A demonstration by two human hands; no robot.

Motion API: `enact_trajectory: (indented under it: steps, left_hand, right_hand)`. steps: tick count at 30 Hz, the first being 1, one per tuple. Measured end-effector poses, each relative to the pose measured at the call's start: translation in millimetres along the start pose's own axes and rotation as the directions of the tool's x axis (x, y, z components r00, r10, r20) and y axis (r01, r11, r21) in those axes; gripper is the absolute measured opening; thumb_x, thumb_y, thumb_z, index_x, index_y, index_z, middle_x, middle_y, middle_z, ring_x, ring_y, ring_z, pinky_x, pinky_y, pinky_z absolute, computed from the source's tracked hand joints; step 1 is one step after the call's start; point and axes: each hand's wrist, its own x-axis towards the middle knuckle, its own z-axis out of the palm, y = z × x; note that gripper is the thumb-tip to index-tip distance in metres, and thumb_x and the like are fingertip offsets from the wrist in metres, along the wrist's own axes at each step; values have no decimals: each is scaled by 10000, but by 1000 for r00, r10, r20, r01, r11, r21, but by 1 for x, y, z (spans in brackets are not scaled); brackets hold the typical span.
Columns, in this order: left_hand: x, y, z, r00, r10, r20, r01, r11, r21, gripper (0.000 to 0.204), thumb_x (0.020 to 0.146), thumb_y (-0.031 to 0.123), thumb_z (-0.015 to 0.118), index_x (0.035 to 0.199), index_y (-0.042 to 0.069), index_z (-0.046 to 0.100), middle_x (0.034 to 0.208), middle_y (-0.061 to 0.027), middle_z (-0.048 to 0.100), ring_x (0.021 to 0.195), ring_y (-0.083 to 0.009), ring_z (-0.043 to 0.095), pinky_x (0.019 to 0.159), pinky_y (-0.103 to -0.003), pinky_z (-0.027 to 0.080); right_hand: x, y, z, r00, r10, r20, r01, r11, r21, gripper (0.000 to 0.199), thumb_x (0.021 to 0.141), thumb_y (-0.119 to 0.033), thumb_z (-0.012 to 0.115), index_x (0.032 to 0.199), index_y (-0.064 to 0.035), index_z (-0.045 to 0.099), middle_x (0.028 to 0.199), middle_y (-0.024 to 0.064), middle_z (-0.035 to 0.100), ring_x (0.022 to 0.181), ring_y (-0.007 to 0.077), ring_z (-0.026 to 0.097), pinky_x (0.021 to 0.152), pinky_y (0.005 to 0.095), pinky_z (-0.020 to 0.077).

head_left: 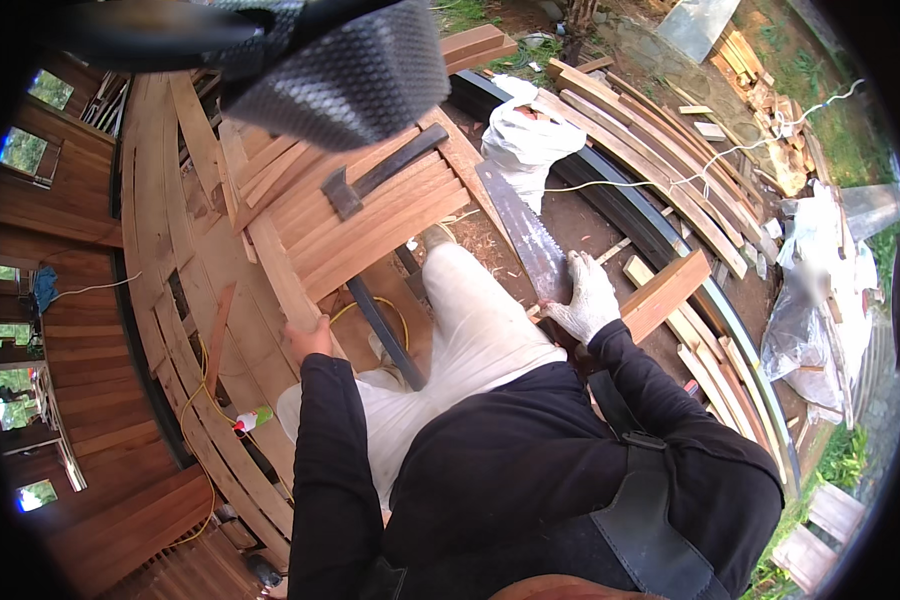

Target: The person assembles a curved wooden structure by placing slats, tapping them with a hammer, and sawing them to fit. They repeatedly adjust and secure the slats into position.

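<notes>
My right hand (582,300), in a white glove, is closed at the wide lower end of a handsaw (518,225); the handle is mostly hidden. The toothed blade slants up and left, its narrow tip beside a white plastic bag (532,135). My bare left hand (308,340) grips the near end of a long wooden plank (270,255), fingers partly hidden. Right of that plank, several short boards (375,235) lie side by side. On them rests an axe-like tool (345,192) with a dark handle.
Long timbers (650,150) and a black metal beam (620,190) run along the right. A thick wooden beam (665,297) is near my right hand. A dark bar (385,330) and yellow cord (402,312) lie by my legs. A bottle (253,420) sits at left.
</notes>
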Motion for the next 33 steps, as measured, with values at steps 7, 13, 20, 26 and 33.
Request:
enact_trajectory:
  steps: [7,13,20,26,33]
  left_hand:
    - [-12,13,-9,1000,4,13,-3,1000,-14,981,769,408,866,1502,-83,438,1443,-332,583,1352,-441,580,1145,-452,461]
    - [-9,4,-9,999,-27,27,29,999,-43,905,771,425,851,1460,-10,457,1366,-296,645,1265,-434,641,1082,-469,508]
    - [-18,17,-17,997,-53,54,58,993,-105,790,782,368,843,1379,-2,480,1300,-298,666,1224,-450,653,1045,-484,520]
    - [-12,12,-9,997,-54,47,57,997,-56,757,781,423,807,1332,34,465,1237,-285,691,1140,-456,686,981,-512,548]
    - [-18,32,-22,983,-160,88,159,987,15,768,782,474,789,1330,49,458,1185,-266,716,1086,-452,710,958,-528,556]
  right_hand:
    - [-38,-38,-13,990,-84,116,103,980,-168,811,784,-377,827,1451,-14,541,1422,272,524,1309,435,505,1089,548,400]
    - [-42,-38,-4,979,-36,200,92,956,-278,713,825,-379,796,1405,-41,557,1130,213,641,1094,398,624,941,518,473]
    - [-37,-44,-22,981,-7,193,64,955,-289,651,742,-221,761,1325,-30,543,1119,264,637,1078,454,635,930,529,530]
    - [0,-18,-54,958,94,272,-75,994,-80,347,783,-114,693,1101,16,641,1022,284,696,1031,452,676,905,504,541]
    - [101,-45,-86,885,-453,-108,439,889,-133,435,767,-35,696,1202,-26,677,1052,198,658,984,416,655,874,478,546]
